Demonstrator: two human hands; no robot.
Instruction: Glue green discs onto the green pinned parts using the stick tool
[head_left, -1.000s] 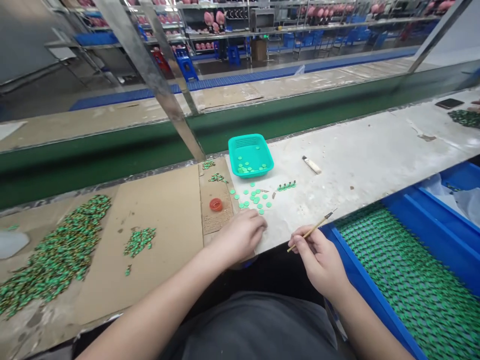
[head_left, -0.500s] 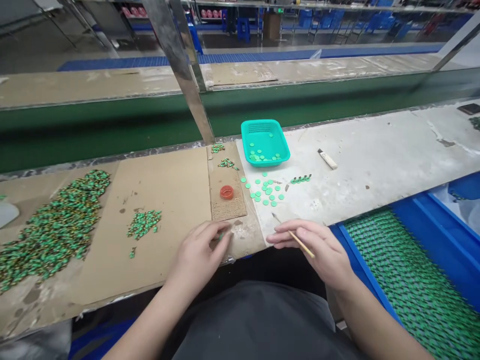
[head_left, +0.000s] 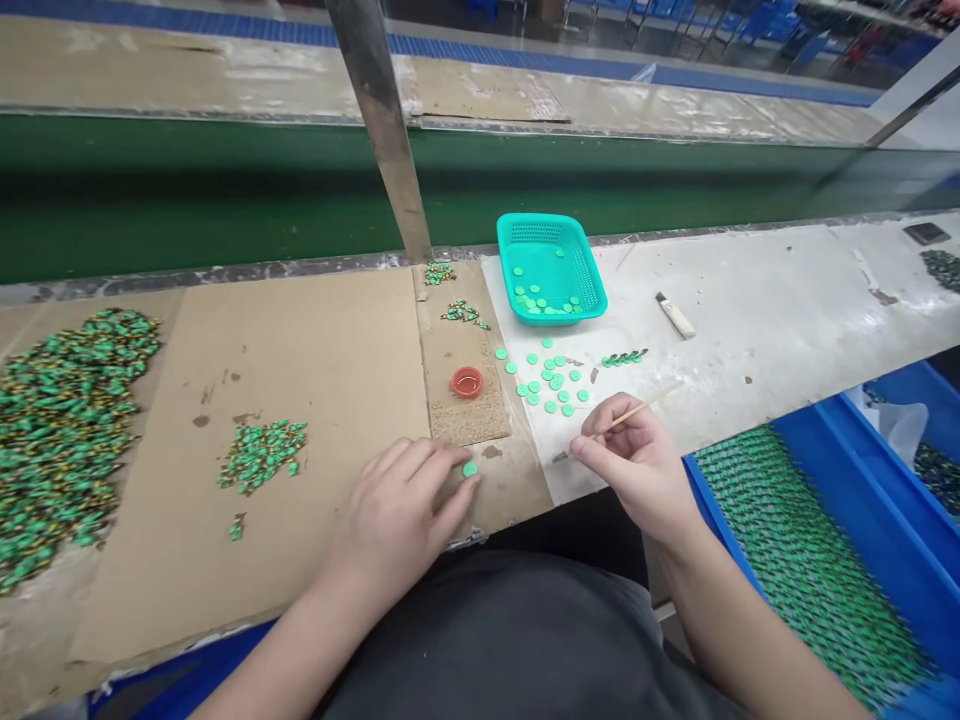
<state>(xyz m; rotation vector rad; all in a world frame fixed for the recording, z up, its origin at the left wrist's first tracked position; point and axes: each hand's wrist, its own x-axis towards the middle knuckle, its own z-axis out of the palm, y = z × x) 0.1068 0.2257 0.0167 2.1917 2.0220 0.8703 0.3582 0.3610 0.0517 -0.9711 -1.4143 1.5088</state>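
Observation:
My left hand (head_left: 409, 505) rests at the table's front edge, its thumb and forefinger closed about a small round green disc (head_left: 470, 468). My right hand (head_left: 637, 460) grips a thin wooden brush (head_left: 639, 408), its dark tip pointing left and low over the white sheet. Ahead of both hands, several loose green discs (head_left: 556, 381) lie scattered. A small red cap-like cup (head_left: 467, 382) stands on a cardboard strip (head_left: 472, 427). Behind the discs sits a turquoise basket (head_left: 551, 320) with more discs in it.
Left lie a big heap of green-and-gold pieces (head_left: 71, 430) and a smaller pile (head_left: 262, 455). A short row of assembled pieces (head_left: 625, 358) and a white-handled tool (head_left: 676, 316) lie right. Blue trays (head_left: 817, 425) with green rows stand lower right. A metal post (head_left: 386, 140) rises behind.
My right hand has turned and its fingers have closed more around the brush, whose handle now points to the right. The green disc at my left fingertips has come into clear sight. The view has tilted down.

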